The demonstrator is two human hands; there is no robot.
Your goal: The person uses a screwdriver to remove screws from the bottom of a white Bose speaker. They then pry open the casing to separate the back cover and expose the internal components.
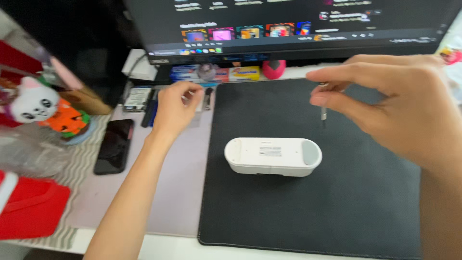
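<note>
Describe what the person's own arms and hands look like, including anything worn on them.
Both arms are bare, with no sleeves in view. The left hand and the right hand wear no gloves, and no rings, watch or bracelet show on either. The right hand sits nearer the camera and is slightly blurred.

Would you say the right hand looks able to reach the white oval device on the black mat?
Probably yes: the right hand, pinching a thin tool, hangs just above the white oval device, with nothing between them.

The white case (pixel 273 156) looks like smooth matt plastic, lying on a black mat (pixel 365 202) with a fine, dull, cloth-like grain. The phone (pixel 114 146) is glossy black glass; the tool (pixel 324 113) looks metallic.
</note>
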